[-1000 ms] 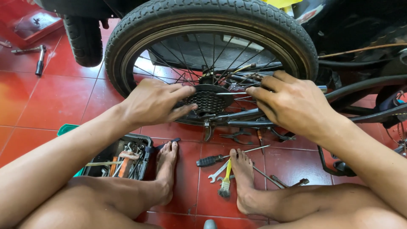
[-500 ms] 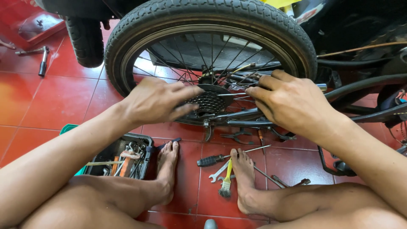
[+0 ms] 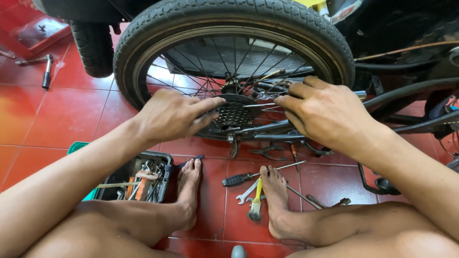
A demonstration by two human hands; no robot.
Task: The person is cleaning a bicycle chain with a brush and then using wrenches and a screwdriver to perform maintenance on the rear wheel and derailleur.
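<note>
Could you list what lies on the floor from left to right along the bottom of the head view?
Toolbox → left foot → screwdriver → brush → right foot.

red tiled floor (image 3: 57,119); tool tray (image 3: 136,179); screwdriver (image 3: 244,178); wrench (image 3: 247,192); yellow brush (image 3: 256,203); 2 bare feet

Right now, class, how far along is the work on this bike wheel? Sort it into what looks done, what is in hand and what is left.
Done: the bike lies low and tools are spread on the tiles, toolbox open.
In hand: the left hand rests on the sprocket cluster; the right hand grips the frame beside it.
Left: the wheel sits in the frame, and no tool is in either hand.
</note>
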